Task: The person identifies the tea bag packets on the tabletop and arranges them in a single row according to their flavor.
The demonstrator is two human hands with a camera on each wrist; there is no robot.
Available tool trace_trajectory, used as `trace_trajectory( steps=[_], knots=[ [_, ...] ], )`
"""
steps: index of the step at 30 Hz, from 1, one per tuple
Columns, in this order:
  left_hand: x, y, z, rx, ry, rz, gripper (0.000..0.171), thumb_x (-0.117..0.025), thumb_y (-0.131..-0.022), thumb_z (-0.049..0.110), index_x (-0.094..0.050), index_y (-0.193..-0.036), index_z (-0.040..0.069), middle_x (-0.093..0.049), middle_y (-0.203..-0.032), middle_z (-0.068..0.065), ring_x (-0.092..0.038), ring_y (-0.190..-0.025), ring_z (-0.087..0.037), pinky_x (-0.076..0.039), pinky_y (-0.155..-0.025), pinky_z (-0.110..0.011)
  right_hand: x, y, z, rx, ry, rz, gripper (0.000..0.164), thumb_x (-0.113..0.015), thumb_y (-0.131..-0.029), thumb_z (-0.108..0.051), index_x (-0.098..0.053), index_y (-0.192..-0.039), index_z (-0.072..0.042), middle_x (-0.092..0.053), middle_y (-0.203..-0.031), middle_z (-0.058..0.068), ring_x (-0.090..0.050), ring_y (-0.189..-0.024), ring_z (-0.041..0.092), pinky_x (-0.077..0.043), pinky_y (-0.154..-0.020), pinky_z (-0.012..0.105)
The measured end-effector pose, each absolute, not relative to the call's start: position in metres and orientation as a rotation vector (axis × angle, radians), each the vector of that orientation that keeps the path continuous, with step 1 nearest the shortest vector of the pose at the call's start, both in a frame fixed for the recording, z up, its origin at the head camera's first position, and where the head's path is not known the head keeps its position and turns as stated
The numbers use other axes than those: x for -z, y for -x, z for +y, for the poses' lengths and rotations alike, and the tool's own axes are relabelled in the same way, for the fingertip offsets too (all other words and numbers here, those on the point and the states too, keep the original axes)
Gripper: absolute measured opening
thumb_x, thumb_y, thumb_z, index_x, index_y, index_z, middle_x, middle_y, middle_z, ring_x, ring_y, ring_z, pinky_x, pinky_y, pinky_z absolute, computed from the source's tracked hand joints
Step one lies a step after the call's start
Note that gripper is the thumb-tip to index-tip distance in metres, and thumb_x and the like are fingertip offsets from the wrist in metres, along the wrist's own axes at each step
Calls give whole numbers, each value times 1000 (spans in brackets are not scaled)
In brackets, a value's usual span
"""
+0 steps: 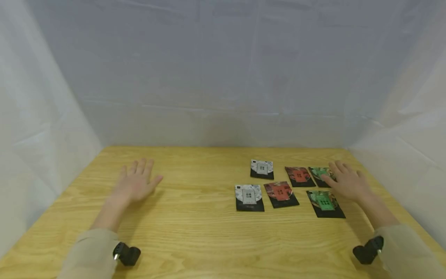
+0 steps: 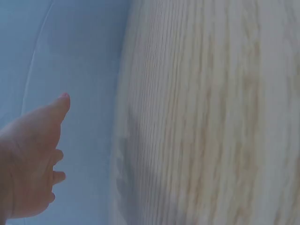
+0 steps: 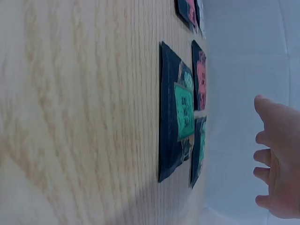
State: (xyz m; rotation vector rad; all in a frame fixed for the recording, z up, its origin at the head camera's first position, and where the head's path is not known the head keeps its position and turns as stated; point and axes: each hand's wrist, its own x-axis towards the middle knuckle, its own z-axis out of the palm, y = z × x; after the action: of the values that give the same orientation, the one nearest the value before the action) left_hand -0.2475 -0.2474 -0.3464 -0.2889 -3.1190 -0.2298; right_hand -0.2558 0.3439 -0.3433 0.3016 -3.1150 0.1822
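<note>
My left hand [image 1: 136, 184] is held over the left side of the table with fingers straight and thumb spread, holding nothing. Over on the right, my right hand [image 1: 348, 181] is also spread and holds nothing; in the head view it overlaps the edge of the far green packet [image 1: 318, 176]. The near green packet [image 1: 325, 204] lies just in front of it. Two red packets, one far [image 1: 299, 176] and one near [image 1: 280, 194], lie left of the green ones. Further left are two white-and-black packets, one far [image 1: 262, 169] and one near [image 1: 249, 197].
The packets lie flat on a wooden table [image 1: 195, 240]. Pale sheeting [image 1: 223, 77] hangs behind it and along both sides. A small black device is strapped at each wrist, one on the left [image 1: 127, 254] and one on the right [image 1: 368, 250].
</note>
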Motion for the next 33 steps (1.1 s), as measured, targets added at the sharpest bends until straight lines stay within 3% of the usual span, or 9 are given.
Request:
trace_trajectory(
  steps=[7, 11, 19, 25, 33],
  knots=[
    [345, 245, -223, 204, 352, -3120, 87, -18, -94, 63, -5, -147, -5, -5, -149, -30, -5, -134, -50, 7, -103, -65, 340, 248, 322, -102, -397, -3054, 73, -38, -98, -47, -25, -141, 11, -20, -142, 37, -19, -128, 53, -14, -102, 66],
    [345, 243, -209, 195, 428, -3104, 84, -20, -95, 60, -7, -147, -5, -4, -150, -28, -4, -135, -47, 6, -104, -64, 339, 244, 311, -71, -450, -3044, 71, -39, -97, -46, -27, -143, 7, -21, -144, 34, -19, -130, 51, -14, -101, 66],
    [343, 239, -179, 175, 540, -3063, 76, -36, -98, 47, -14, -145, -8, -10, -150, -26, -6, -137, -44, 3, -107, -61, 341, 239, 291, -39, -531, -3010, 69, -41, -97, -47, -29, -144, 2, -24, -145, 29, -21, -131, 49, -15, -101, 66],
    [348, 234, -157, 154, 642, -3059, 76, -38, -97, 48, -15, -145, -7, -11, -150, -26, -8, -137, -43, 0, -107, -59, 344, 232, 276, -117, -630, -3012, 70, -41, -97, -45, -26, -144, 4, -21, -147, 28, -18, -134, 45, -12, -105, 63],
    [353, 232, -126, 44, 761, -3074, 77, -35, -96, 52, -16, -147, -3, -11, -152, -20, -9, -139, -35, 2, -110, -54, 353, 228, 261, -126, -716, -3049, 73, -36, -96, -52, -25, -145, 1, -19, -149, 24, -16, -136, 42, -12, -105, 62]
  ],
)
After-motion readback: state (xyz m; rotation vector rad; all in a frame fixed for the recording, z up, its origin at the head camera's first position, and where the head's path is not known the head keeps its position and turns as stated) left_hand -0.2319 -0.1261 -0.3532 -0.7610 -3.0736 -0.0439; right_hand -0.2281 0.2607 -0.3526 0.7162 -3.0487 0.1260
